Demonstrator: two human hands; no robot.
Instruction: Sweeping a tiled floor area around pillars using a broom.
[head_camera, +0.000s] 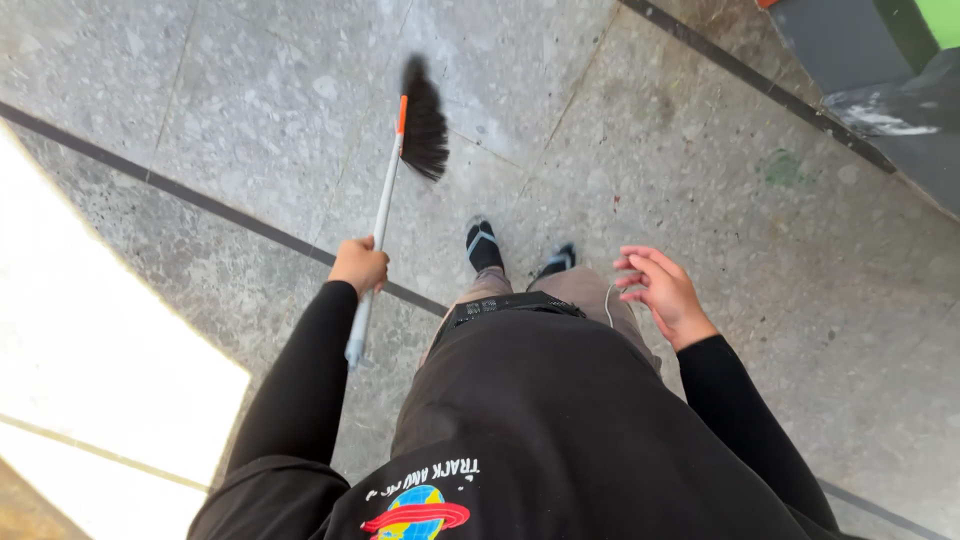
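My left hand (359, 266) is closed around the pale grey handle of a broom (383, 205). The handle runs up and away from me to an orange collar and a black bristle head (424, 125), which hangs just above the speckled stone floor. My right hand (659, 291) is held out at my side, palm partly up, fingers loosely curled and apart, with nothing in it. Both arms are in black sleeves. My two feet (483, 245) in dark sandals show below my black shirt.
Grey terrazzo floor (640, 150) with dark inlaid strips running diagonally. A bright sunlit patch (90, 340) covers the left. At the top right stands a dark grey base or step (880, 90) with a green edge.
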